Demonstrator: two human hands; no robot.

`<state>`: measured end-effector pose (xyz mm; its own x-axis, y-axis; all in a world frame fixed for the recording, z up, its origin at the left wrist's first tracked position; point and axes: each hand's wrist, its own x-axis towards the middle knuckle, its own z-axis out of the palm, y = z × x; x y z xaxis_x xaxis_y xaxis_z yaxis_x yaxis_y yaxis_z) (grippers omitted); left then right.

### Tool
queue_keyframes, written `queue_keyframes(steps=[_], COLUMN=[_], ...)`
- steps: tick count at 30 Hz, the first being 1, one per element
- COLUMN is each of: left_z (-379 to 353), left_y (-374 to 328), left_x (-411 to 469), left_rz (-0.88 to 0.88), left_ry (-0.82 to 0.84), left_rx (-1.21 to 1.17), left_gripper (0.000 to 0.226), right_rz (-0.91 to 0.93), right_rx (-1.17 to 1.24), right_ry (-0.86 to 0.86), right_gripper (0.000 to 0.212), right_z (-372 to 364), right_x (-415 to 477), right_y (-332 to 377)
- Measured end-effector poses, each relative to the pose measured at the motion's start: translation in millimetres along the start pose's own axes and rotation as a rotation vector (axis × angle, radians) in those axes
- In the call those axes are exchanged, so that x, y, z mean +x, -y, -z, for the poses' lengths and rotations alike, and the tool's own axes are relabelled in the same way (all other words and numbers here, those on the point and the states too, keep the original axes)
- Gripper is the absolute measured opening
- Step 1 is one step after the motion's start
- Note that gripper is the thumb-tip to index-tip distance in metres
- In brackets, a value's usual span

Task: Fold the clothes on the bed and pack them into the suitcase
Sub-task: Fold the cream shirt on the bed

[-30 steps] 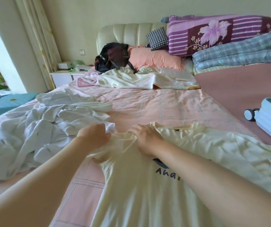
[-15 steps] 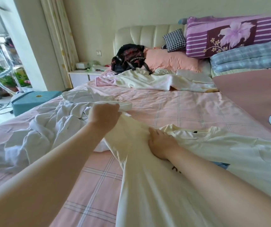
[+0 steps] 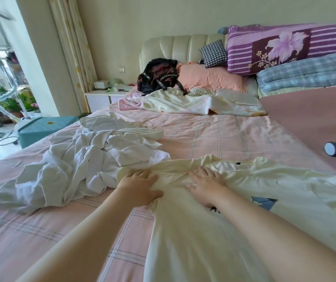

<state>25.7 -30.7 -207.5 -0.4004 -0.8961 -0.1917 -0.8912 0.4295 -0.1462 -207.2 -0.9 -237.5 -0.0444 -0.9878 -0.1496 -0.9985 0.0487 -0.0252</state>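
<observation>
1. T-shirt (image 3: 183, 237): cream, soft, creased; laid on the near bed (image 3: 213, 137).
2. Left hand (image 3: 140, 187), right hand (image 3: 205, 186): flat, fingers spread, pressing its bunched shoulder.
3. Bed: pink checked sheet; crumpled white clothes (image 3: 77, 161) at left.

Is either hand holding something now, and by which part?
Nothing is gripped: the left hand and right hand lie flat, pressing the cream T-shirt near its collar end.

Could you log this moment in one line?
phase: smoothing | left hand: pressing pale yellow cotton T-shirt | right hand: pressing it | crumpled white garments: unfolded
</observation>
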Motion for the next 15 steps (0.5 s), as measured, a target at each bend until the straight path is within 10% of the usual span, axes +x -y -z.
queue_keyframes(steps=[10,15], left_z=[3.5,-5.3], left_y=[-40.3,-57.6], left_x=[-89.9,-147.7], left_rz=[0.029,0.169], left_ry=[-0.381,-0.05], left_rx=[-0.137,-0.199], left_gripper=[0.039,0.053], right_rz=[0.125,0.17], right_rx=[0.051,0.146], right_ry=[-0.12,-0.252], right_gripper=[0.052,0.059], right_z=[11.4,-1.2], right_x=[-103.2,-181.8], right_y=[13.0,36.1])
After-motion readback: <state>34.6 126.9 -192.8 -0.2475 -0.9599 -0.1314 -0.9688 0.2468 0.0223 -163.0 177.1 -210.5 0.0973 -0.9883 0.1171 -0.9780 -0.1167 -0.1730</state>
